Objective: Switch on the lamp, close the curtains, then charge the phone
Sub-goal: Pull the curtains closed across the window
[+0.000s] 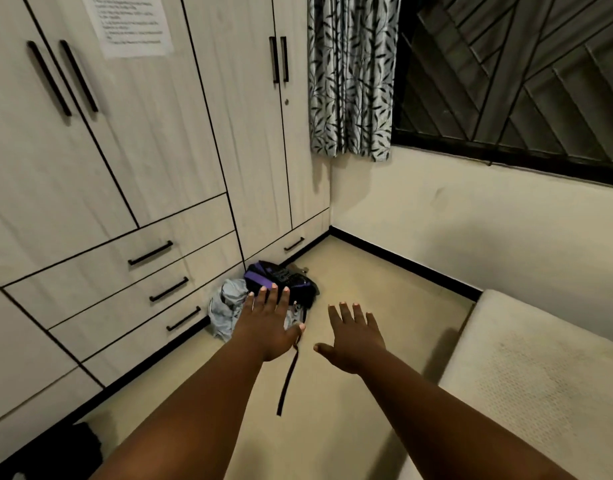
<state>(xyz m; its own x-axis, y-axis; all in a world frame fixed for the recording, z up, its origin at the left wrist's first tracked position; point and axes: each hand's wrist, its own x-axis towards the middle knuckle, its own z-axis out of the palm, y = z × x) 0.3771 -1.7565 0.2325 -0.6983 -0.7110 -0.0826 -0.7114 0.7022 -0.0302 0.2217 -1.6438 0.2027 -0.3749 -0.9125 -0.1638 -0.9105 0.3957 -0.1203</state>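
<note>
1. Wardrobe, pale wood grain with black edging, filling the left wall; tall doors with black bar handles above, stacked drawers below; printed sheet stuck on an upper door, text too blurred to read.
2. Window, dark behind a diagonal-patterned grille, set in the cream wall at upper right.
3. Mattress, cream and quilted, bare, at lower right just beside that wall.
4. Floor, beige, edged with a black skirting strip along wall and wardrobe base.
5. Curtain, grey with a black leaf print, hanging gathered in the corner between wardrobe and window, leaving the glass uncovered.
6. Left hand, arm stretched forward, palm down, fingers spread and empty, hovering in front of the floor pile.
7. Right hand, likewise extended, palm down, fingers splayed, gripping nothing, apart from the left.
8. Backpack, purple and black, lying on the floor against the wardrobe's lowest drawer, black strap trailing out toward the camera.
9. Grey cloth, possibly a garment, crumpled just beside the backpack and touching the wardrobe base.
10. Dark object at the bottom left edge, too shadowed to identify.
</note>
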